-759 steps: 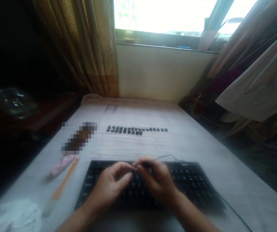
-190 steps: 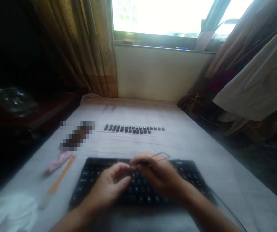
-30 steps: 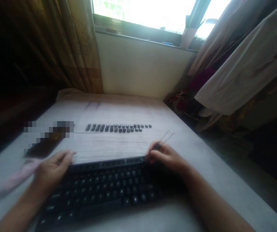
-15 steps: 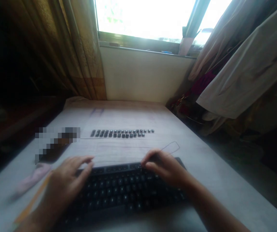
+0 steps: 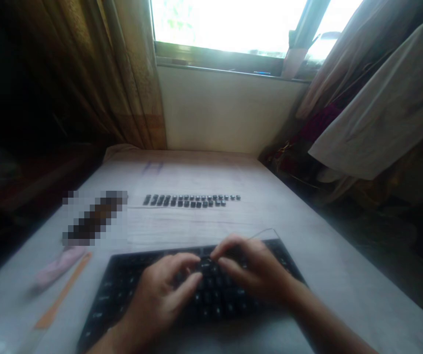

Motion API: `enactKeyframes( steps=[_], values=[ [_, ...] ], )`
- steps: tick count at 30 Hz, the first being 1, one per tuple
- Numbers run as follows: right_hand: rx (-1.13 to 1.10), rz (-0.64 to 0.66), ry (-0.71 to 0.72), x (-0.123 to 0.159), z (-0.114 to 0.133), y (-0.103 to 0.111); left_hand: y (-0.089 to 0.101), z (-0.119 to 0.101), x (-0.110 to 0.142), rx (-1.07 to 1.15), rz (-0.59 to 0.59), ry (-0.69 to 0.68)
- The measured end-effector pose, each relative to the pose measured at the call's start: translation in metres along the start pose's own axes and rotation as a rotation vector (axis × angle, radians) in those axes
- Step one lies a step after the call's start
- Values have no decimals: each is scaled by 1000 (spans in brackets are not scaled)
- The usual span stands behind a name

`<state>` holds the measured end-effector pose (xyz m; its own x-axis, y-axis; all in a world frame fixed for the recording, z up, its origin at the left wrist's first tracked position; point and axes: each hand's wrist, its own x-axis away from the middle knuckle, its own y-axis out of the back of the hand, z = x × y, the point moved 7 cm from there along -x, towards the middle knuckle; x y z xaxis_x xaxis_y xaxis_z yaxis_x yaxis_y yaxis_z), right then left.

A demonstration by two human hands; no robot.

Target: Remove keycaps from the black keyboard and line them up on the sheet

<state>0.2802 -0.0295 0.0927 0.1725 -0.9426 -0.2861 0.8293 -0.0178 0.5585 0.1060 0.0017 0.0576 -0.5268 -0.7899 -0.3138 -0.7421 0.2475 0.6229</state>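
Observation:
A black keyboard (image 5: pixel 211 295) lies in front of me, partly hidden under both hands. Over its middle is my left hand (image 5: pixel 163 290), with thumb and forefinger apart and no object visible between them. My right hand (image 5: pixel 254 263) is bent over the upper keys, its thumb and forefinger tips close together. Whatever they pinch, if anything, is too small and blurred to make out. Beyond the keyboard, small dark keycaps (image 5: pixel 193 201) are lined up in two rows on the pale cloth.
To the left lie an orange flat strip (image 5: pixel 64 292), a pink cloth piece (image 5: pixel 62 265) and a blurred-out dark object (image 5: pixel 95 216). The pale-covered surface (image 5: pixel 344 290) ends at dark gaps on both sides. Clothes (image 5: pixel 362 113) hang at right, a curtain (image 5: pixel 130 73) at left.
My left hand has moved right from the keyboard's left part to its middle, close to the right hand. The right hand stays over the upper keys. The view has shifted slightly.

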Motion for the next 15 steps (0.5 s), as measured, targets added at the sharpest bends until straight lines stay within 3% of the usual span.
enactKeyframes(
  steps=[3, 5, 11, 15],
  values=[
    [43, -77, -89, -1, -13, 6, 2, 10, 1, 97, 5, 104],
    [52, -57, -100, -2, -15, 5, 1, 18, 1, 203, 6, 179],
    [76, 54, 0, -1, 1, -15, 0, 24, 3, 476, -40, 380],
    [103, 55, 54, -2, 4, -23, 1, 15, 4, 500, 13, 397]
  ],
)
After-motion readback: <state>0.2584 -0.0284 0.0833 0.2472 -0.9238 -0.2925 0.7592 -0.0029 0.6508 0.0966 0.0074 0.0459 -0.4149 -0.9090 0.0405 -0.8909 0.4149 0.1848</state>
